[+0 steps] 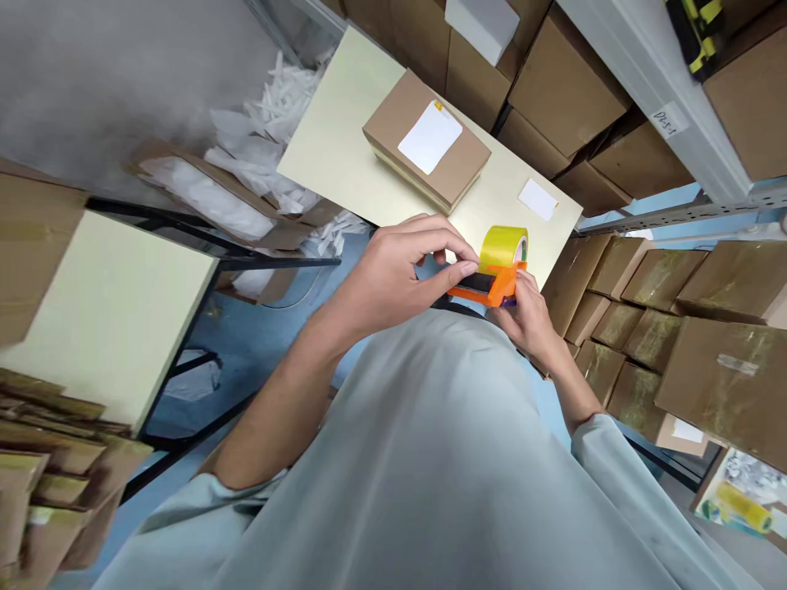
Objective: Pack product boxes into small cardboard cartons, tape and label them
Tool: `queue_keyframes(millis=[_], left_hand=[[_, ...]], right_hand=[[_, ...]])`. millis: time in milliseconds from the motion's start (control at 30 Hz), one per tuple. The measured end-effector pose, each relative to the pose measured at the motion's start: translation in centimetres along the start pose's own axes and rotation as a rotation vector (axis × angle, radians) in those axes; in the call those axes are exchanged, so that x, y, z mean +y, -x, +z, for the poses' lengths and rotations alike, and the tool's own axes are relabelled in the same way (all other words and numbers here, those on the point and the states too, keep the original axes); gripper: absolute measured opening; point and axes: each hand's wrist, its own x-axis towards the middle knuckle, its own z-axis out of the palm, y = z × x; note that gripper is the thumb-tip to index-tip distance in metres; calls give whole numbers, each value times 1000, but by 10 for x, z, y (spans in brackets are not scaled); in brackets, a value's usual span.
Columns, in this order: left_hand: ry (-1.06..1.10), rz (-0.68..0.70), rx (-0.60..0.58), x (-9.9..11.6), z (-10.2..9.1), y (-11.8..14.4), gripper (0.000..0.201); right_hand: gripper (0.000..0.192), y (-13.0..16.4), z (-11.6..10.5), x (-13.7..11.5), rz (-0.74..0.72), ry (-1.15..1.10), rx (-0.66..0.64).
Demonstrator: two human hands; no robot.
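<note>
My right hand (525,315) grips an orange tape dispenser (507,285) in front of my body, its fingers around the far side and handle. A roll of yellow packing tape (502,247) sits on the dispenser, beside a black roller (476,282). My left hand (411,258) reaches in from the left. Its thumb and index finger pinch together at the tape by the roller; the bit of tape between them is barely visible. Beyond the hands, a closed brown cardboard box (384,123) with a white label (430,137) lies on the pale table (329,131).
Another white label (538,199) lies on the table's right part. Shelves with brown cartons (569,78) stand behind and right. Left are white packing scraps (283,102), a second table (104,303) and a stack of flattened cardboard (55,475).
</note>
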Motion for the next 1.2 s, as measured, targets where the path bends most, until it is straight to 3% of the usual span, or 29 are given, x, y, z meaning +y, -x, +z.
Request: queue_keyframes(millis=[133, 267, 367, 467, 600, 733, 967, 1200], left_hand=[[-104, 69, 68, -3, 6, 9, 30], [-163, 43, 235, -34, 14, 29, 32], [-152, -69, 455, -87, 21, 45, 34], [-79, -235, 616, -162, 41, 53, 39], [86, -383, 654, -253, 85, 41, 40], [167, -456, 715, -307, 116, 10, 32], [167, -349, 884, -345, 141, -30, 45], [333, -438, 1012, -352, 155, -51, 44]], right_hand=[[30, -8, 2, 3, -2, 52, -21], [27, -14, 3, 5, 11, 126, -87], [24, -9, 8, 19, 74, 267, -172], [33, 0, 27, 46, 184, 410, -259], [39, 5, 74, 91, 324, 582, -278], [34, -3, 118, 130, 400, 725, -197], [35, -16, 153, 168, 431, 836, -79], [33, -21, 168, 181, 496, 787, -61]])
